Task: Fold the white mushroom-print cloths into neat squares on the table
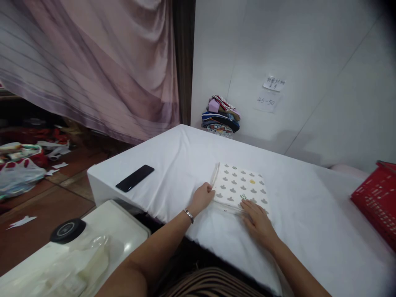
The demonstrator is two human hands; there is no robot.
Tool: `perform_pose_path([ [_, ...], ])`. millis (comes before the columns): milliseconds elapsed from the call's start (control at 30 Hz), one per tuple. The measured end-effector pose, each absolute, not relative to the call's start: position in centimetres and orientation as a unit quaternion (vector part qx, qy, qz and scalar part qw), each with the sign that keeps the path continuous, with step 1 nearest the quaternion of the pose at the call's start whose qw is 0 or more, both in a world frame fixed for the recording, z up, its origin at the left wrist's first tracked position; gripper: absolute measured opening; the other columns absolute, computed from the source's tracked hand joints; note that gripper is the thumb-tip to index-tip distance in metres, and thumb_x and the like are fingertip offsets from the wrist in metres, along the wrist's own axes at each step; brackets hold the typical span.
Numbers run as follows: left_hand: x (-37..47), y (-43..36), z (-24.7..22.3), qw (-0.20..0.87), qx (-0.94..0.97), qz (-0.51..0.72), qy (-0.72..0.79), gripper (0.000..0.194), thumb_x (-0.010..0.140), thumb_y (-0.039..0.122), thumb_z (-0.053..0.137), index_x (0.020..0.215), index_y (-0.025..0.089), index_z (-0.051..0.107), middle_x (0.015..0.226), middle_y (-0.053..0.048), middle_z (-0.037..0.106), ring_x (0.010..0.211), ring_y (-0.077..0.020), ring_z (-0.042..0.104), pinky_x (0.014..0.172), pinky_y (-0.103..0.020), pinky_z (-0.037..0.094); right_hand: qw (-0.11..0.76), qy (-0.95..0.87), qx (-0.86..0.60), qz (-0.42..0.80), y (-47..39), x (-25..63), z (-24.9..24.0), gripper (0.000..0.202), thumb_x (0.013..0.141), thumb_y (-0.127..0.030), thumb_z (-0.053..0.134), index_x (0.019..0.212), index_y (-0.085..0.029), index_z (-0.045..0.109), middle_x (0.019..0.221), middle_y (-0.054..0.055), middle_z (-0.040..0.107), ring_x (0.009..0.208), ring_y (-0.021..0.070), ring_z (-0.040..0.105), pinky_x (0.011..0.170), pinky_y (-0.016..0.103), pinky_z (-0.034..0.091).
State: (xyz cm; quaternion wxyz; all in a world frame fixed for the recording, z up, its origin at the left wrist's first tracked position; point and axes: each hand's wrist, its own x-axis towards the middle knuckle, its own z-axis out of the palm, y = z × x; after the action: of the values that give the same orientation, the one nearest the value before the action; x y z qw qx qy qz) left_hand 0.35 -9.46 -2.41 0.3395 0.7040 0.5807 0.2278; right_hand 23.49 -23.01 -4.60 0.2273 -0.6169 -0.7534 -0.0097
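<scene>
A folded white cloth [238,183] with rows of small grey motifs, plus a few green and yellow ones, lies flat on the white-covered table [198,152]. At its left edge my left hand [202,197] is closed, pinching the edge between thumb and fingers. A bracelet circles that wrist. My right hand [258,220] rests on the near right part of the cloth, fingers stretched out and flat. The underside of the cloth is hidden.
A black phone [135,178] lies on the table's left. A stack of folded fabrics [221,117] stands at the far edge by the wall. To the right is a red basket [375,202]. A white surface with a round black object [68,231] sits near left.
</scene>
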Motion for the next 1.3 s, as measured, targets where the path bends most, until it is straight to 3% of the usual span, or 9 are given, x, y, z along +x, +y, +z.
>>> perform_pose_path([
  [167, 0.6, -7.4, -1.3, 0.336, 0.709, 0.231, 0.575, 0.016, 0.083, 0.034, 0.054, 0.075, 0.021, 0.058, 0.080, 0.000, 0.067, 0.076, -0.0153, 0.061, 0.064, -0.024, 0.040, 0.342, -0.683, -0.645, -0.007, -20.8, 25.2, -3.2, 0.038, 0.093, -0.042, 0.040, 0.114, -0.024, 0.066, 0.120, 0.009, 0.065, 0.118, 0.0272, 0.056, 0.098, 0.050, 0.045],
  [333, 2.5, -4.1, -0.2, 0.289, 0.730, 0.212, 0.582, 0.032, 0.086, 0.048, 0.048, 0.075, 0.020, 0.059, 0.086, -0.005, 0.069, 0.081, -0.0198, 0.062, 0.067, -0.028, 0.041, 0.239, -0.657, -0.714, -0.030, -19.0, 27.5, -4.5, 0.044, 0.092, -0.047, 0.040, 0.120, -0.021, 0.062, 0.135, 0.012, 0.054, 0.130, 0.0326, 0.043, 0.097, 0.056, 0.043],
  [467, 4.1, -3.1, -0.5, 0.301, 0.723, 0.164, 0.600, 0.034, 0.082, 0.052, 0.051, 0.079, 0.019, 0.059, 0.094, -0.009, 0.069, 0.089, -0.0236, 0.063, 0.068, -0.029, 0.042, 0.165, -0.638, -0.752, -0.029, -19.1, 27.9, -6.3, 0.047, 0.093, -0.047, 0.037, 0.130, -0.024, 0.054, 0.144, 0.011, 0.044, 0.134, 0.0314, 0.036, 0.099, 0.057, 0.040],
  [700, 4.5, -3.6, -1.2, 0.279, 0.731, 0.162, 0.602, 0.022, 0.083, 0.041, 0.051, 0.079, 0.020, 0.057, 0.089, -0.006, 0.068, 0.086, -0.0232, 0.063, 0.066, -0.029, 0.042, 0.176, -0.643, -0.744, -0.043, -19.3, 27.7, -7.1, 0.045, 0.094, -0.046, 0.036, 0.131, -0.025, 0.053, 0.144, 0.011, 0.044, 0.135, 0.0307, 0.036, 0.101, 0.057, 0.037],
  [933, 4.1, -3.9, -1.3, 0.264, 0.737, 0.158, 0.602, 0.027, 0.087, 0.042, 0.045, 0.080, 0.019, 0.056, 0.090, -0.009, 0.068, 0.087, -0.0235, 0.063, 0.067, -0.030, 0.041, 0.175, -0.642, -0.746, -0.022, -19.6, 27.3, -6.4, 0.046, 0.094, -0.046, 0.035, 0.132, -0.024, 0.051, 0.146, 0.010, 0.042, 0.136, 0.0291, 0.033, 0.103, 0.056, 0.035],
  [1167, 5.1, -2.0, -0.2, 0.265, 0.746, 0.142, 0.595, 0.039, 0.082, 0.056, 0.048, 0.083, 0.018, 0.059, 0.099, -0.012, 0.068, 0.095, -0.0273, 0.063, 0.070, -0.031, 0.043, 0.182, -0.635, -0.750, -0.024, -19.5, 27.2, -6.5, 0.047, 0.094, -0.046, 0.033, 0.131, -0.024, 0.053, 0.145, 0.009, 0.043, 0.136, 0.0290, 0.034, 0.104, 0.055, 0.034],
  [1300, 5.8, -1.3, -0.5, 0.287, 0.723, 0.123, 0.616, 0.037, 0.080, 0.052, 0.053, 0.090, 0.017, 0.061, 0.105, -0.014, 0.068, 0.100, -0.0280, 0.063, 0.073, -0.031, 0.044, 0.166, -0.624, -0.764, 0.007, -19.6, 26.8, -5.7, 0.049, 0.094, -0.046, 0.031, 0.133, -0.024, 0.051, 0.148, 0.007, 0.039, 0.139, 0.0271, 0.028, 0.108, 0.053, 0.029],
])
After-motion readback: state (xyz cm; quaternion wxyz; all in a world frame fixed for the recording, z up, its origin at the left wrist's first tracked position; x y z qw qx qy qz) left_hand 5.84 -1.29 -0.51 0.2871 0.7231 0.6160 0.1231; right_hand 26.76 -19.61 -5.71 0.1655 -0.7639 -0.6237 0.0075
